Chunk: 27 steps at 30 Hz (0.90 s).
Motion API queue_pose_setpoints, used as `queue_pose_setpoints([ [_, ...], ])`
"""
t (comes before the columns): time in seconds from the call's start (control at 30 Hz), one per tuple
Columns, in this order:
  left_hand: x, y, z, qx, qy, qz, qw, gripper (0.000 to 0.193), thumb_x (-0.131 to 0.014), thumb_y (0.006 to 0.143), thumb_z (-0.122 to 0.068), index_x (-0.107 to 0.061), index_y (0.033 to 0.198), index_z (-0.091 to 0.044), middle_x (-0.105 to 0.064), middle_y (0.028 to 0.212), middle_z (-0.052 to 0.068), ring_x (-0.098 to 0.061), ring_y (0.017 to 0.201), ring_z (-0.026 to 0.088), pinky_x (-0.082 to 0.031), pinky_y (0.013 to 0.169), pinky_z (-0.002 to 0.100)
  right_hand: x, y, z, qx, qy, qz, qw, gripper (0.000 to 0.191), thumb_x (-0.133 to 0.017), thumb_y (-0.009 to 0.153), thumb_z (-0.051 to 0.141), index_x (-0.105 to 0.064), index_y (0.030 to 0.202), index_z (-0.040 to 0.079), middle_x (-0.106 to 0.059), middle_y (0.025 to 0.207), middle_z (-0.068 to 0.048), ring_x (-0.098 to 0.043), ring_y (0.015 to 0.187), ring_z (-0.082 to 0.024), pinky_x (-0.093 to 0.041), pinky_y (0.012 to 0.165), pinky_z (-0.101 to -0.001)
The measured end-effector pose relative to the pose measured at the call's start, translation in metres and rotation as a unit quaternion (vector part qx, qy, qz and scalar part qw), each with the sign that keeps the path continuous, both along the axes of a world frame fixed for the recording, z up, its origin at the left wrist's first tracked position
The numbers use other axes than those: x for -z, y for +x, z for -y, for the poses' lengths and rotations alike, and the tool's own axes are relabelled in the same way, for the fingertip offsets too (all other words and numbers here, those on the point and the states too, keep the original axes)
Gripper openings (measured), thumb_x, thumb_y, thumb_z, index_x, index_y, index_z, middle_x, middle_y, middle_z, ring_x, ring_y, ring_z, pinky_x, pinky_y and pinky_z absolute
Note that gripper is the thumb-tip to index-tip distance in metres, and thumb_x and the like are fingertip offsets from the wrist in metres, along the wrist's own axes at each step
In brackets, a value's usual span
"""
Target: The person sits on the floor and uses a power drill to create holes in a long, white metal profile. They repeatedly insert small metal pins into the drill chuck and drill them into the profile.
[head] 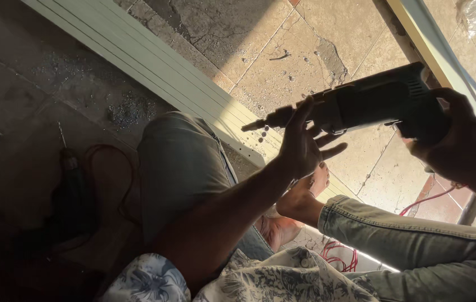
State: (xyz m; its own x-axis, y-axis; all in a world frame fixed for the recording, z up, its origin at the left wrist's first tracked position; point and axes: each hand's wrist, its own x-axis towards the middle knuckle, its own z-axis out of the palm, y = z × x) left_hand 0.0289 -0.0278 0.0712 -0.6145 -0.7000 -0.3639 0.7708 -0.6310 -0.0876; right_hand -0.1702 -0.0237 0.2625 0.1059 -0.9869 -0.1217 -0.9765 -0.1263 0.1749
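1. The setting is a worn, cracked stone-tile floor (282, 61), half in shade and half in strong sun, seen from above by a person sitting on it in a floral shirt (249, 279).
2. At far left, in shadow, a second power drill (70, 193) lies on the floor with its thin bit pointing away and a dark cable looped beside it; metal shavings (129, 109) are scattered just beyond.
3. A long pale ribbed profile (159, 67) runs diagonally across the floor, passing under the raised knee and a bare foot (305, 196).
4. The left hand (302, 148) is raised, palm toward the tool, fingers spread and loose, with the fingertips touching the front collar just behind the chuck.
5. The corded drill (372, 103) is held in the air, level, above the profile, its chuck pointing left. It looks heavy and rigid, front-weighted; the rear grip and the collar seem the natural holds.
6. The right hand (462, 145) is wrapped firmly around the rear handle, wrist bent inward.
7. A red cable (434, 198) trails below.
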Motion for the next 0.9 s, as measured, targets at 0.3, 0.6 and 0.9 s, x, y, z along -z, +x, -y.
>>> queue_pose_setpoints([
  [0.3, 0.016, -0.017, -0.026, -0.038, 0.064, -0.037, 0.997, 0.071, -0.065, 0.087, -0.068, -0.055, 0.135, -0.016, -0.057, 0.13, 0.012, -0.059, 0.123, 0.03, -0.055, 0.1, 0.051, -0.001, 0.015, -0.009, -0.119, 0.16, 0.097, 0.975, 0.08, -0.08, 0.069, 0.021, -0.052, 0.143, 0.013, -0.071, 0.116, -0.013, -0.075, 0.098, -0.026, -0.061, 0.085, -0.0393],
  [0.6, -0.005, -0.012, -0.063, -0.014, 0.152, 0.02, 0.988, 0.069, -0.066, 0.081, -0.065, -0.054, 0.132, -0.019, -0.059, 0.125, 0.009, -0.063, 0.114, 0.027, -0.058, 0.095, 0.047, 0.009, 0.057, -0.001, 0.071, 0.358, 0.103, 0.925, 0.103, -0.093, 0.064, 0.037, -0.047, 0.156, 0.032, -0.082, 0.108, -0.005, -0.082, 0.096, -0.018, -0.065, 0.088, -0.0344],
  [0.9, 0.003, -0.009, -0.064, -0.029, 0.156, 0.02, 0.987, 0.077, -0.067, 0.08, -0.069, -0.055, 0.133, -0.015, -0.06, 0.124, 0.011, -0.063, 0.115, 0.027, -0.058, 0.095, 0.046, 0.011, 0.088, 0.01, -0.017, 0.33, 0.189, 0.925, 0.096, -0.093, 0.06, 0.032, -0.053, 0.147, 0.025, -0.08, 0.106, -0.005, -0.081, 0.091, -0.019, -0.064, 0.083, -0.0357],
])
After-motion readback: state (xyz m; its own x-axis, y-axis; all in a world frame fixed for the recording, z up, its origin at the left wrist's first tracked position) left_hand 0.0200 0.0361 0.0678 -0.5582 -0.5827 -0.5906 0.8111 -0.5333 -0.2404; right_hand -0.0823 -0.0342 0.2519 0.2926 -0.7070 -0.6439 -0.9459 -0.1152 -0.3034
